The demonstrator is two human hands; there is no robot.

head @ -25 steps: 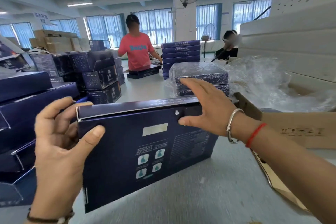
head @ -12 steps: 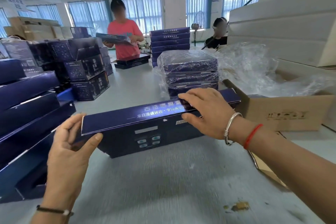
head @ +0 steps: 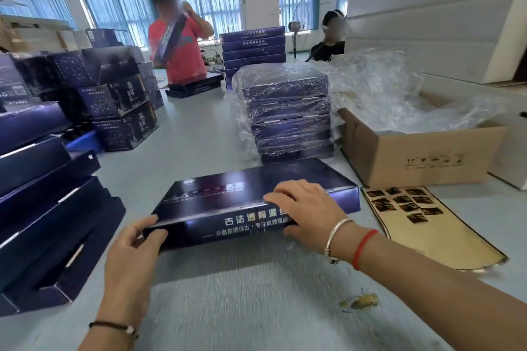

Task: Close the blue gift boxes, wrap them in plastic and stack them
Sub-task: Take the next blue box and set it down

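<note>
From the head view, your left hand [head: 134, 248] grips the near left corner of the blue gift box [head: 256, 202], thumb curled over the top edge and fingers tucked under the front. Your right hand [head: 308, 208] lies palm down over the box's near right edge, fingers spread across the lid and thumb against the front face, so it holds the box there. The box lies flat and closed on the grey table [head: 256, 308], spanning the space between your two hands. Just beyond your right hand stands a stack of plastic-wrapped boxes [head: 288, 111], and to the right of it an open cardboard carton [head: 422, 157] filled with loose plastic film [head: 385, 94]. Beside your right wrist lies a gold sheet [head: 427, 225]. Left of your left hand sit stacked open blue boxes [head: 42, 208].
</note>
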